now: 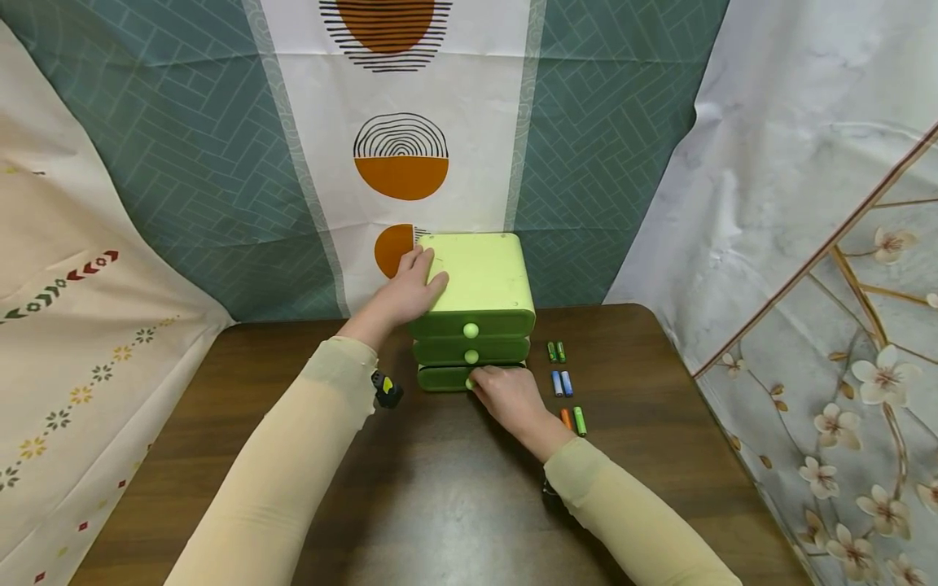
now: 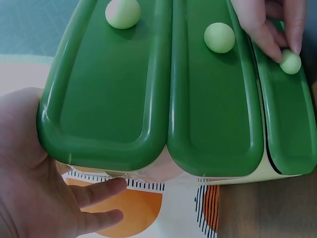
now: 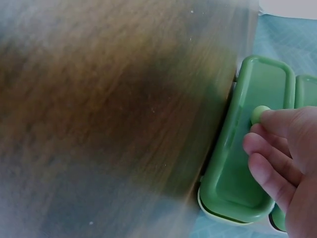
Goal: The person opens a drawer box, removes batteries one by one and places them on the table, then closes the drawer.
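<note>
A small drawer cabinet [image 1: 479,273] with a pale yellow-green top and green drawer fronts stands against the backdrop. My left hand [image 1: 412,289] rests at its upper left edge, fingers extended; in the left wrist view the palm [image 2: 29,183] lies along the cabinet's side. At the bottom drawer [image 1: 442,379], my right hand [image 1: 513,397] pinches the round light-green knob [image 3: 259,114] between thumb and fingers. A narrow dark gap shows along that drawer's edge. The top drawer [image 2: 109,84] and middle drawer [image 2: 215,104] look closed, each with its own knob.
Right of the cabinet, batteries lie in pairs on the brown wooden table [image 1: 432,488]: two small green batteries [image 1: 557,352], two blue batteries [image 1: 562,383], then an orange battery [image 1: 566,418] beside a green battery [image 1: 580,421]. Patterned cloths hang behind and at both sides.
</note>
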Available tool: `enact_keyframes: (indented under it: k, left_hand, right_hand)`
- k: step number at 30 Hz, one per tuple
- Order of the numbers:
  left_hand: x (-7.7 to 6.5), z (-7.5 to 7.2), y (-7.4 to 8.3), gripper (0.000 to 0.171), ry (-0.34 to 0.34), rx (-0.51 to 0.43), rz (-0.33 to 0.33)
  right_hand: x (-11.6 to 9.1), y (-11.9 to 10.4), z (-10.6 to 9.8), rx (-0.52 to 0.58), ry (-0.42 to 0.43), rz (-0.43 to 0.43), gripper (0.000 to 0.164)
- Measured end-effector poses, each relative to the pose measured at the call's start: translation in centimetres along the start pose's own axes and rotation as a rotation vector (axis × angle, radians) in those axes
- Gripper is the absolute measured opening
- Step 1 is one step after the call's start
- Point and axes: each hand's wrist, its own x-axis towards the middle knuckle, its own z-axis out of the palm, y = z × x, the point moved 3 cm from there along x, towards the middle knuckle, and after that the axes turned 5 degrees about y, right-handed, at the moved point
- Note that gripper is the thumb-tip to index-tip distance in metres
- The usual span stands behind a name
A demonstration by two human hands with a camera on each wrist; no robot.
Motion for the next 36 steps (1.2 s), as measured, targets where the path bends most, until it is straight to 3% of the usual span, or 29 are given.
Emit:
enact_keyframes:
  k: [22,36]
  left_hand:
    - [0.02,0.20,0.32,0.079,0.018,-0.009,0.013]
    - [0.16,0.09,-0.36,0.077,0.020,0.000,0.033]
  right_hand:
    - [-0.09,0.39,0.27,-0.035,0.056,0.006,0.013]
    - [-0.51,0.24,-0.59,-0.022,-0.018,0.011,0.015]
